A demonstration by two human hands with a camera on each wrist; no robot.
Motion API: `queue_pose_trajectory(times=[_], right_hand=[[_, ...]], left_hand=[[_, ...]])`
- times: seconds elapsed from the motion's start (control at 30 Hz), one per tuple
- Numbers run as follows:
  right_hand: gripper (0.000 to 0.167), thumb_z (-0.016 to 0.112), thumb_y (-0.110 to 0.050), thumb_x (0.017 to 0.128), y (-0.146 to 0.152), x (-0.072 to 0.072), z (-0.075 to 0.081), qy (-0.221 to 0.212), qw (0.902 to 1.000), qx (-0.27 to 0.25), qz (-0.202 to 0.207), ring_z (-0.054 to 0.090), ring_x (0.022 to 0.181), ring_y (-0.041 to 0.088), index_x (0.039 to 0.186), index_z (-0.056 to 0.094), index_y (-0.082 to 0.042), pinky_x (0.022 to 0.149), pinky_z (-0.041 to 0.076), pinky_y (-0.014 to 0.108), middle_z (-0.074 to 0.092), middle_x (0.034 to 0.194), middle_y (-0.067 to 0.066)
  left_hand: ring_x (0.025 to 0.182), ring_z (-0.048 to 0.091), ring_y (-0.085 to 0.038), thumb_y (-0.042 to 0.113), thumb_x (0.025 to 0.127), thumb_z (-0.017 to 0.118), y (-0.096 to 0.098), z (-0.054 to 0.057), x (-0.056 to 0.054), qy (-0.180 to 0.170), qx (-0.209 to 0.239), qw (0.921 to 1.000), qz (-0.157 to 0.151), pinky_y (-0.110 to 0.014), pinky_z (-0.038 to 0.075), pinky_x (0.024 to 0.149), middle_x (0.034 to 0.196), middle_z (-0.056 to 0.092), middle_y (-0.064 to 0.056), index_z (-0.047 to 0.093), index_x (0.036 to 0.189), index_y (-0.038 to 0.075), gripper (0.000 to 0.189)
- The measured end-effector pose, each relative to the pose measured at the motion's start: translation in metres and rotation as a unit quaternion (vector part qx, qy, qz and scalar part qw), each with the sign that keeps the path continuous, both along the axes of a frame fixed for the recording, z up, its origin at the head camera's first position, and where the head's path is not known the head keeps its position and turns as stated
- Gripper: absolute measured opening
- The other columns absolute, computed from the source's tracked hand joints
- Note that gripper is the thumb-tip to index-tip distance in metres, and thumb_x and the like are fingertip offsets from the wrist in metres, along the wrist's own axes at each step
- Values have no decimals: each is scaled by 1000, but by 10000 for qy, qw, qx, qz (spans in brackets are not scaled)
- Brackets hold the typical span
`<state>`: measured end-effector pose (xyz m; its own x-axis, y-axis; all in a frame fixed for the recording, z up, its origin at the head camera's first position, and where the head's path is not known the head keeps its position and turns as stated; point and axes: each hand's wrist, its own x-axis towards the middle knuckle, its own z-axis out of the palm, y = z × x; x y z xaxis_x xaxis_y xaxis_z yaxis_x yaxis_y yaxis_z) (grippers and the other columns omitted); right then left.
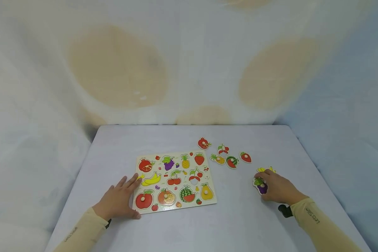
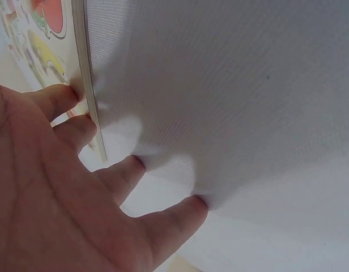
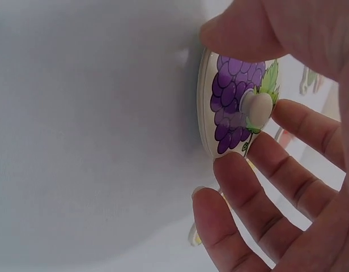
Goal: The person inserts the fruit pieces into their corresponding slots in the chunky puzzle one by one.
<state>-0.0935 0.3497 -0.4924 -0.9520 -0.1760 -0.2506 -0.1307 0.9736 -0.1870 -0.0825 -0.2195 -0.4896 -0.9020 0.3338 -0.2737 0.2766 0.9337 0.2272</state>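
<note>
A wooden fruit puzzle board lies on the table. My left hand rests at its left edge with fingers spread. In the left wrist view, two fingertips touch the board's edge and two press on the cloth. My right hand holds the grape puzzle piece by its rim, between thumb and fingers, with its white knob facing up. Just beyond that hand is the banana piece, partly hidden by it. The apple, orange and pear places on the board show knobs.
Several loose pieces lie beyond the board's right side: pomegranate, a radish-like one with cherries, pineapple, watermelon and strawberry. White cloth covers the table, and draped fabric stands behind it.
</note>
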Motion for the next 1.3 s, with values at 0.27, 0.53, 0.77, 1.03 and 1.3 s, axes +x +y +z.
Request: queue_pose_trajectory(times=[0.27,0.53,0.77,1.03,1.3], right_hand=[[70,88,-23,66,-12,-1,5,54,10000,14,48,59,99,34,130,60,-16,77,56,52,51,132,22],[69,87,-21,66,-33,-12,18,170,9995,-126,250,57,89,23,130,61,-16,71,56,42,54,122,12],[71,86,-22,67,-62,-30,31,158,9987,-193,447,58,95,26,133,60,-16,73,57,42,53,132,16],[68,86,-24,69,-110,-53,40,104,9955,-363,866,57,93,19,133,61,-21,76,56,37,55,127,6],[70,88,-31,72,-174,-79,43,28,9924,-419,1155,58,102,22,136,59,-24,84,56,40,52,138,8]], left_hand=[[142,25,-48,60,53,91,0,-3,-1,-37,-75,9999,77,-77,30,99,161,30,-9,40,153,13,122],[142,25,-47,60,53,91,-2,-5,-1,-4,-65,9999,110,-77,30,99,161,30,-9,41,153,13,122],[142,25,-47,60,53,91,-1,-4,0,-43,-65,9999,118,-77,29,99,161,29,-8,40,154,14,121],[143,23,-46,60,53,91,-1,-6,0,-78,-69,9998,166,-77,28,100,162,27,-6,39,155,16,122],[143,24,-46,60,54,91,-1,-3,0,-14,-52,9999,95,-77,28,100,163,26,-5,38,155,15,122]])
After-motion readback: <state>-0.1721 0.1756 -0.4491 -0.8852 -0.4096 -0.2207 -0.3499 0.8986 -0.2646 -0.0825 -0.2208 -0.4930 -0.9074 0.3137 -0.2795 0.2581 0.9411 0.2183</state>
